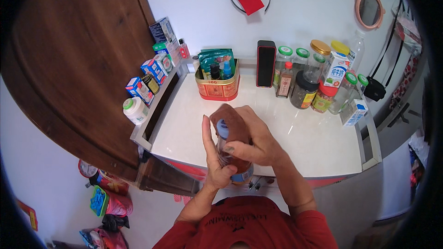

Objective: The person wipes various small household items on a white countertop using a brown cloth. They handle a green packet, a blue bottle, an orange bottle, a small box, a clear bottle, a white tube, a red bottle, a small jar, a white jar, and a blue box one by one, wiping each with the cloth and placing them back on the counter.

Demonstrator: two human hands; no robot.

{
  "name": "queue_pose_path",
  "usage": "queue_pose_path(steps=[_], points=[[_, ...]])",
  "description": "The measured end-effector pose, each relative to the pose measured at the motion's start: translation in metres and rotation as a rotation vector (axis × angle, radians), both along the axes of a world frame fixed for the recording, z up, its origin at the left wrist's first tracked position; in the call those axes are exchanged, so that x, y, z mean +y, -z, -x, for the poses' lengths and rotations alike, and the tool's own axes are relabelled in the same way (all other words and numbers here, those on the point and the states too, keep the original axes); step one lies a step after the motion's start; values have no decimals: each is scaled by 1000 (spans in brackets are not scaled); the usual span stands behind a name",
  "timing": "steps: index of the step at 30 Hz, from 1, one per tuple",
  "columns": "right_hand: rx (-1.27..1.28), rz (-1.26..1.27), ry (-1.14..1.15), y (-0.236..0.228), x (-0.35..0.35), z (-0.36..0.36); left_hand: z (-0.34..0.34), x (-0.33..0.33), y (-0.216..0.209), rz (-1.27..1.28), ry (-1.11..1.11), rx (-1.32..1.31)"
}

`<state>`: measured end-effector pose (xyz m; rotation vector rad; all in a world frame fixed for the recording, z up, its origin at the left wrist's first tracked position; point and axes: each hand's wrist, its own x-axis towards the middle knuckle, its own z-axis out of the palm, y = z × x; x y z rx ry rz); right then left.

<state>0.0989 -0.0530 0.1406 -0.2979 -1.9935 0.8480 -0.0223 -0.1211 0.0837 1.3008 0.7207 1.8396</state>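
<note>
Head view: we grip one bottle (pixel 230 154) of brown contents, left hand (pixel 213 157) closed around it, right hand (pixel 256 140) pressing a brown cloth (pixel 230 122) on it above the white surface (pixel 314 143).

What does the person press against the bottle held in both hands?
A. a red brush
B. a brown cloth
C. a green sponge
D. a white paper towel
B: the right hand presses a brown cloth over the upper part of the bottle, while the left hand grips it from the side.
</note>
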Motion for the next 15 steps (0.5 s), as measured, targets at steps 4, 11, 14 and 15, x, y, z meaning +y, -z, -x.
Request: queue_pose_path(steps=[4,11,14,15], points=[[-61,-253,293,9,-24,8,4,3,8,24,-153,-41],[39,-89,315,48,-26,12,8,15,14,-39,-331,-84],[50,470,52,53,-26,0,9,18,11,10,-406,-12],[46,717,-61,55,-27,-2,10,18,7,9,-372,-28]])
